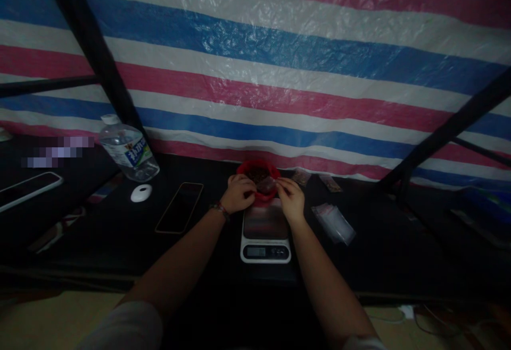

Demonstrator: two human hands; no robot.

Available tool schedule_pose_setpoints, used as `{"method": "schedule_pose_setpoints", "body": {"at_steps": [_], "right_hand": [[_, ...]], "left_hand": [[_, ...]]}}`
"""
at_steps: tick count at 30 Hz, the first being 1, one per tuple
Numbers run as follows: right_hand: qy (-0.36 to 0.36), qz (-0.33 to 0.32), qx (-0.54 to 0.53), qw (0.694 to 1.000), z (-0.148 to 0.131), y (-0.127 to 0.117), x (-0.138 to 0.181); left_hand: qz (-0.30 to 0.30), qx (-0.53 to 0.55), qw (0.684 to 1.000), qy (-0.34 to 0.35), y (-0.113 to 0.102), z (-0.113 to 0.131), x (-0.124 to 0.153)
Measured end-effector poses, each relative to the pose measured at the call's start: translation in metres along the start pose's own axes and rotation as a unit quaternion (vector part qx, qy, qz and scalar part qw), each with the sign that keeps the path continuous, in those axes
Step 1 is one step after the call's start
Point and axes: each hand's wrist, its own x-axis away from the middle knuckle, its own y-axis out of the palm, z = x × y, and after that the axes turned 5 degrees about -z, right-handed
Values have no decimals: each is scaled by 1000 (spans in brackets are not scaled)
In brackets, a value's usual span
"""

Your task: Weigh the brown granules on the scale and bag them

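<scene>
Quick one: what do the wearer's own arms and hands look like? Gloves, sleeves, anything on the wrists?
No gloves on the left hand or right hand. The left wrist has a thin, dark, multicoloured bracelet, its details too dim to read; nothing shows on the right wrist. Forearms bare; a pale greyish left sleeve and right sleeve show at the bottom edge.

From head height we look forward and down, across the nearby black tabletop [379, 238] toward the striped sheet [279, 78]
</scene>
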Motion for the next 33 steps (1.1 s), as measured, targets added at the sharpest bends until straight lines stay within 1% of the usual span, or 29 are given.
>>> {"method": "schedule_pose_setpoints", "body": {"at_steps": [3,7,9,12,14,16,19,21,23,25,30,33], "right_hand": [[1,21,-11,1000,-2,-1,0],[25,-10,-29,999,1,2,0],[65,-14,-54,996,5,4,1],[126,-15,-86,988,11,7,2],[139,-19,-81,987,12,8,4],[117,-47,-68,990,10,10,5],[58,-83,-43,994,7,10,5],[50,-75,-21,996,7,9,4],[70,-62,-4,996,7,7,2],[80,-65,4,995,8,5,1],[36,-93,-5,995,4,2,-1],[45,-56,10,997,4,1,-1]], "left_hand": [[0,4,1000,13,1,2,0],[21,10,1000,7,1,5,0],[50,14,998,-17,2,6,-1],[110,21,992,-61,4,4,-1],[121,22,990,-72,6,3,-1],[107,18,992,-69,7,2,-1],[83,1,994,-70,8,0,-2],[82,-10,993,-83,8,-1,-3],[86,-13,992,-95,8,-2,-3],[91,-8,991,-97,7,-2,-3],[73,10,994,-74,9,-1,-3],[67,13,995,-68,10,-1,-4]]}}
